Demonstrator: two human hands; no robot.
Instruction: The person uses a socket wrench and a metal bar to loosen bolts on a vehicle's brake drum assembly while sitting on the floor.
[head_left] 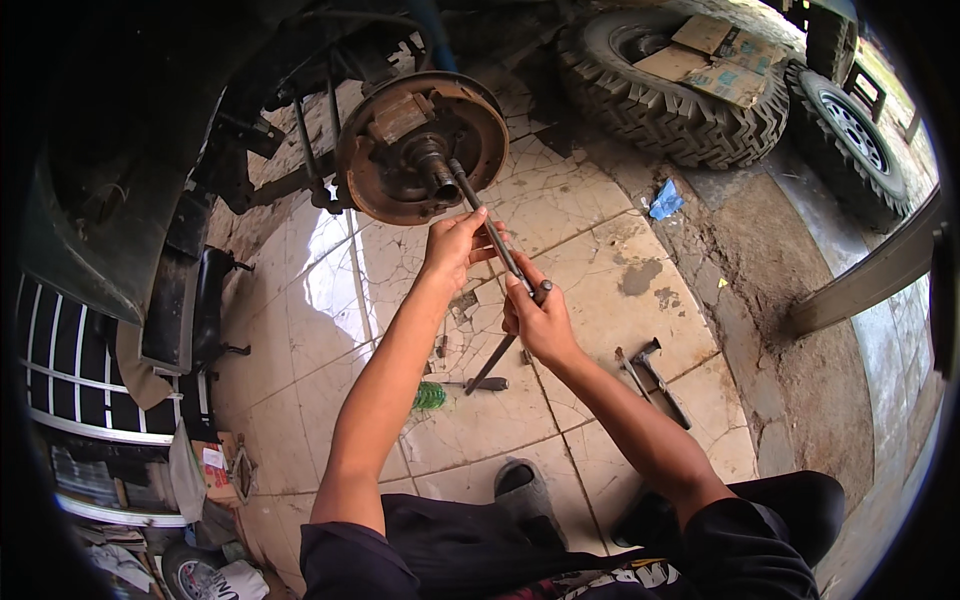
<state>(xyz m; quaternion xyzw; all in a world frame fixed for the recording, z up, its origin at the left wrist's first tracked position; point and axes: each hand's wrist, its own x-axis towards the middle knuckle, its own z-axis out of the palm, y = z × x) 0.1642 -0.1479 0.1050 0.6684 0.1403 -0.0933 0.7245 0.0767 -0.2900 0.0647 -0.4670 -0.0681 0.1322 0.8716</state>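
A rusty round brake backing plate (362,165) hangs at the upper middle, with a bare spindle (438,178) sticking out of its centre. In front of it I hold a long T-handle socket wrench (472,195), its far end against the plate beside the spindle. My left hand (457,245) is closed round the shaft partway along. At the near end, my right hand (540,320) grips where the shaft meets the sliding crossbar (490,362), which slants down to the left. Whether the socket sits on a bolt is too small to tell.
On the cracked tile floor (600,270) lie a green bottle (429,395), a dark-handled tool (487,384) and a hammer (662,385). A large tyre (670,120) carrying cardboard lies at upper right, near a wheel (850,130). A post (860,270) slants at right. Vehicle bodywork (90,220) overhangs the left.
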